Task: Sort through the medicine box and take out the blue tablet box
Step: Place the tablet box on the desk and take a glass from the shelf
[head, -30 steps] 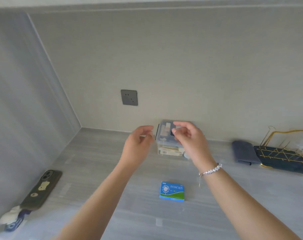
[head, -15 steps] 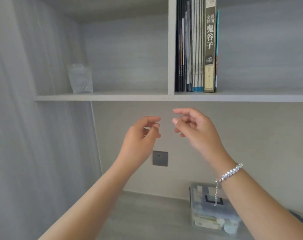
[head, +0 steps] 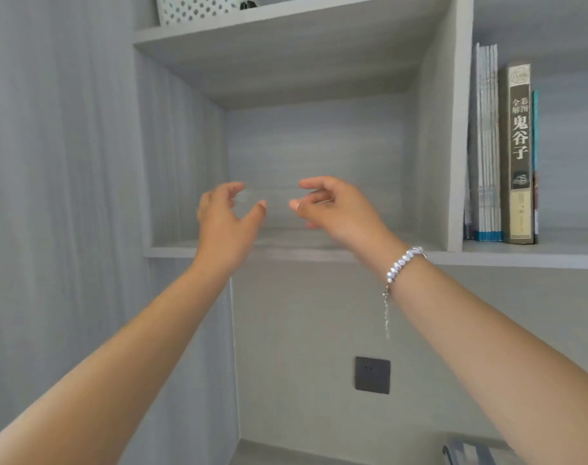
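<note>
Both my hands are raised in front of an open shelf compartment. My left hand has its fingers spread and curled, with nothing visible in it. My right hand, with a beaded bracelet on the wrist, faces it a short gap away and also holds nothing. Only a corner of the clear medicine box shows at the bottom right edge, partly behind my right forearm. The blue tablet box is out of view.
Books stand upright in the compartment to the right, behind a vertical divider. A white perforated basket sits on the shelf above. A dark wall socket is below, and a grey side wall runs along the left.
The view has tilted up from the desk to the shelves. Both hands left the medicine box, rose to shelf height and spread wider. The blue tablet box has dropped out of view.
</note>
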Tool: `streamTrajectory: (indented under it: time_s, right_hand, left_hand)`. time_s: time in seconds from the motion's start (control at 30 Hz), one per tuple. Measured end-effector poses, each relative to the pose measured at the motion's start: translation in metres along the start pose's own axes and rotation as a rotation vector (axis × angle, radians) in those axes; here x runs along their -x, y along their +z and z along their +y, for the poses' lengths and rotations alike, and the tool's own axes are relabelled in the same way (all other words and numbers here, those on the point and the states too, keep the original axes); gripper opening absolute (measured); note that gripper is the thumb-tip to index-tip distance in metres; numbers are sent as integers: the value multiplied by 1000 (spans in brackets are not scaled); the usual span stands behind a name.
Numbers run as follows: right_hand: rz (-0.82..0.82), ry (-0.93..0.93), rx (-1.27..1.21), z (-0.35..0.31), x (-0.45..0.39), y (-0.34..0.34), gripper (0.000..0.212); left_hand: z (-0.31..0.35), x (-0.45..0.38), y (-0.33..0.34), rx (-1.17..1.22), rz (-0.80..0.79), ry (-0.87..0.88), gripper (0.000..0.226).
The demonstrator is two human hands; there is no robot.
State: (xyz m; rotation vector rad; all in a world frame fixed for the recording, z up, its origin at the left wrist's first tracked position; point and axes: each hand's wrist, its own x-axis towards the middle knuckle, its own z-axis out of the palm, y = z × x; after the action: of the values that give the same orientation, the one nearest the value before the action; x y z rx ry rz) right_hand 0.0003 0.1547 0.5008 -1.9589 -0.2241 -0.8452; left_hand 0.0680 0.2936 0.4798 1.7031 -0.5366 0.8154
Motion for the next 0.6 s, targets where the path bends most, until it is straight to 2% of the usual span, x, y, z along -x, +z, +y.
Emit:
streamTrajectory:
  time_s: [0.07,0.13,0.3,0.43,0.6]
  right_hand:
    - [-42,35,46,4,-22,23,49]
    - [-96,84,77,9,-42,45,60]
    - [-204,210,89,21,-82,84,82]
    - [-219,273,32,24,-105,96,75]
    - [-257,358,-11,28,-117,103,56]
  left_hand:
    - [-19,-17,-8,-88,46,-25,57]
    - [-37,-34,-15,-137,21,-79,72]
    - [-72,-73,-28,-54,-232,-255,87]
    - [-84,-92,-25,168,-403,-337,80]
    - [-93,-108,-17,185,-541,-272,31]
